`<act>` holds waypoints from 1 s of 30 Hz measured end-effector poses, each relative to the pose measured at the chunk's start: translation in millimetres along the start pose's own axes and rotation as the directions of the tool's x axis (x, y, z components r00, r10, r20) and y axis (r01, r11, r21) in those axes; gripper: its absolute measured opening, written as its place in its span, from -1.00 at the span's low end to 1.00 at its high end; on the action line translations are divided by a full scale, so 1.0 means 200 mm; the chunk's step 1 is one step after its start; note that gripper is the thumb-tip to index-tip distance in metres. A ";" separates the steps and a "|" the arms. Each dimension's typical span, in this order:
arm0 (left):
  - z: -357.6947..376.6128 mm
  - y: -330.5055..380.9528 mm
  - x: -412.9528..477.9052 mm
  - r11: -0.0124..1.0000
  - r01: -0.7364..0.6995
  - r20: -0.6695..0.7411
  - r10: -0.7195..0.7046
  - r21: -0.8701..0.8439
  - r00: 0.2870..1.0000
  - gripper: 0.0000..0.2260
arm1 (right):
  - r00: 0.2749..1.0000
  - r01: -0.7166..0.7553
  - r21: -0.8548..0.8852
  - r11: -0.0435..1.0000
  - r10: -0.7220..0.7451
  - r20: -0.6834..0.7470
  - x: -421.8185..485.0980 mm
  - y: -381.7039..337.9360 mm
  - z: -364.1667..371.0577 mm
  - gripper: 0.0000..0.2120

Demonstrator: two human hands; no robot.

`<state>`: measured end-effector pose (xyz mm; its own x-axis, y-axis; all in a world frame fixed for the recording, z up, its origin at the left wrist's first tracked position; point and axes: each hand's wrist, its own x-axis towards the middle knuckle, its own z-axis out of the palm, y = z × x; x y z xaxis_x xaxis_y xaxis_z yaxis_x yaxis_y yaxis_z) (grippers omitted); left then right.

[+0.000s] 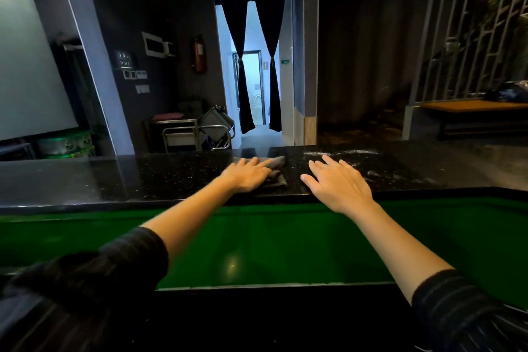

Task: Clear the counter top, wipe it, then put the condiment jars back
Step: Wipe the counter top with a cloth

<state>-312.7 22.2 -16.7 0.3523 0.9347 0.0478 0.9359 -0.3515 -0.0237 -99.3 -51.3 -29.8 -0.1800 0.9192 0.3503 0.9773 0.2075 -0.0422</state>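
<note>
**Cloth under the left grip on the black bench**

The black speckled bench ran across the view from left to right. At its middle the left grip lay flat, fingers straight, on a grey cloth that showed beyond the fingertips on the far and right sides. Just right of the cloth, the right grip was spread wide, holding nothing. White specks lay far of it, trailing right.

The scene is dim. Cool, bluish light enters through the curtained doorway, the brightest area. Left of the doorway a pale panel glows faintly; right of it the room falls nearly black. Below it, the polished black table shows reflections. Verticals bow at the frame edges.
</note>
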 end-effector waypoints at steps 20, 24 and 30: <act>0.00 0.20 -0.22 0.952 0.276 -0.032 -0.282 -0.131 0.959 -0.48 | 0.960 -0.277 -0.041 0.960 0.275 -0.054 -0.20 0.36 0.00 -0.45; -0.01 0.54 -0.14 0.972 0.200 -0.051 -0.207 -0.120 0.977 -0.47 | 0.957 -0.287 -0.029 0.957 0.286 -0.057 -0.21 0.36 0.01 -0.46; -0.04 0.67 -0.09 0.986 0.061 0.024 -0.058 -0.154 0.998 -0.49 | 0.956 -0.290 -0.015 0.957 0.289 -0.041 -0.21 0.36 -0.01 -0.45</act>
<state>-194.0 -41.7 -13.1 0.2969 0.9546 0.0252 0.9453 -0.2976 0.1334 -20.1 -75.7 -45.6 0.1153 0.9254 0.3609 0.9890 -0.0731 -0.1283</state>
